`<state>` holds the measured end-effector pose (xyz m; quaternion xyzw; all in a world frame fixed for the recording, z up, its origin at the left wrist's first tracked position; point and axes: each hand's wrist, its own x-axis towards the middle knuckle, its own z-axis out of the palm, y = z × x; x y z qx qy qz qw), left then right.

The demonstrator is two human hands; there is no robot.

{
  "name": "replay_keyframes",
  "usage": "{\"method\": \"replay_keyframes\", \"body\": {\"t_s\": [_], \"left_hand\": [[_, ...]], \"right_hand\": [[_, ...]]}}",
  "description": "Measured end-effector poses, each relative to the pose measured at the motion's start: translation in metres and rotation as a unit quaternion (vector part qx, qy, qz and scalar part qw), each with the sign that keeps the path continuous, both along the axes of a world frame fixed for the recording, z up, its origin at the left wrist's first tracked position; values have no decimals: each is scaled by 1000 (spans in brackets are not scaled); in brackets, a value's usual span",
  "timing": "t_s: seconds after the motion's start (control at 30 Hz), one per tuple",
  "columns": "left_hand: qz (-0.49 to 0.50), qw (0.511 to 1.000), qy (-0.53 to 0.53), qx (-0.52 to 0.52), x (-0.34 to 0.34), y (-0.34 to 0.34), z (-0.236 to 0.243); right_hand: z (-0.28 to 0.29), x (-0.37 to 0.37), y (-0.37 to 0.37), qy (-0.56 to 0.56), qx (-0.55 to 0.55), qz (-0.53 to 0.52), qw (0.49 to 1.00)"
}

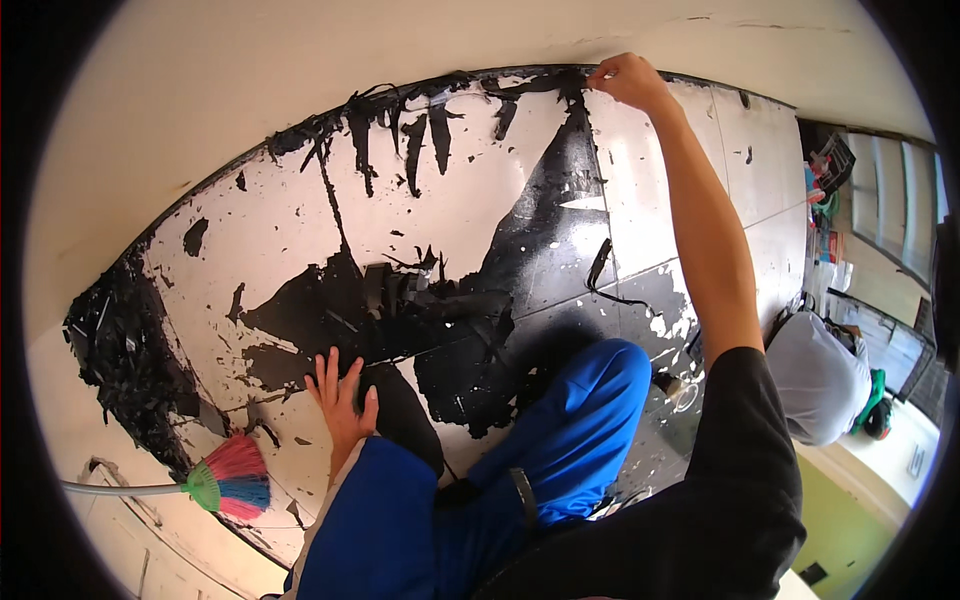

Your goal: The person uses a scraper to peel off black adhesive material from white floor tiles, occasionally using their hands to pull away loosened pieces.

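Observation:
My left hand [341, 400] rests on the floor with its fingers spread, beside my knee and at the edge of a dark patch. Stretched far out, my right hand [627, 80] is pinched at the foot of the wall, by the end of a strip of black film [560, 80] along the floor edge. Whatever lies between its fingertips is too small to make out. Black film [560, 210] covers parts of the white tiled floor [430, 215], and torn tongues of it [439, 135] hang off the wall edge. A loose curled black strip [600, 268] lies between my hands.
A pink, green and blue broom [235, 480] lies at the left, near a heap of black scraps [125, 360] in the corner. The cream wall [330, 50] bounds the far side. At the right are a grey-white rounded bundle [822, 380] and a black crate [833, 163].

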<state>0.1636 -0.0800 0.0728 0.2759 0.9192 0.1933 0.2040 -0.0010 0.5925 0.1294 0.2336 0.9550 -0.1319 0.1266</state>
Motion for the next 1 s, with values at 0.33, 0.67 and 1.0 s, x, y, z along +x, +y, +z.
{"method": "replay_keyframes", "body": {"t_s": [0.33,0.67,1.0], "left_hand": [[15,999,49,5,5,1,2],[46,997,43,52,8,7,-11],[33,996,47,66,4,-9,-7]], "right_hand": [[-64,-42,-305,157,-175,264,935],[-31,4,-457,203,-320,216,900],[-25,88,-115,160,-59,116,978]]}}
